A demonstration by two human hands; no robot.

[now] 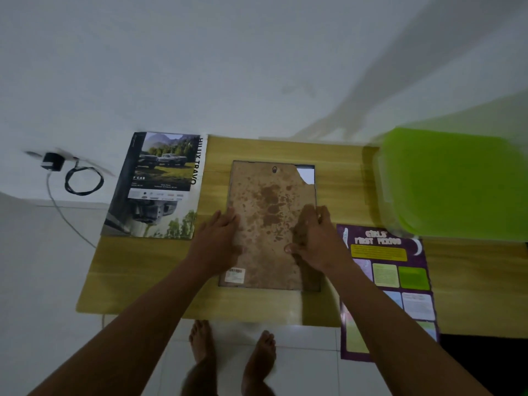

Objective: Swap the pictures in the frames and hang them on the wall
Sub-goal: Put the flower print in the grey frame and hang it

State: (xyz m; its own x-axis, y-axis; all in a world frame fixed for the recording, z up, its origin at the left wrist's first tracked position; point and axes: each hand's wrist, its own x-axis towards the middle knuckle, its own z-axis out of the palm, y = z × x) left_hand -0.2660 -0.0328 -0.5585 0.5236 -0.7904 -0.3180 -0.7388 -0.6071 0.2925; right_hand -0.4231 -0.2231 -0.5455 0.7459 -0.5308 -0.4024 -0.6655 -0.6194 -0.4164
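While the picture frame (271,224) lay face down on the wooden counter (137,275), its stained brown backing board up (one top corner torn away), I pressed my left hand (220,241) flat and open on its left edge. My right hand (314,238) had its grip curled over the right edge. A truck poster (160,184) lay left, a purple poster (397,281) right.

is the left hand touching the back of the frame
Touching. The head view shows the left hand lying flat with its fingers over the left edge of the frame's stained backing board.
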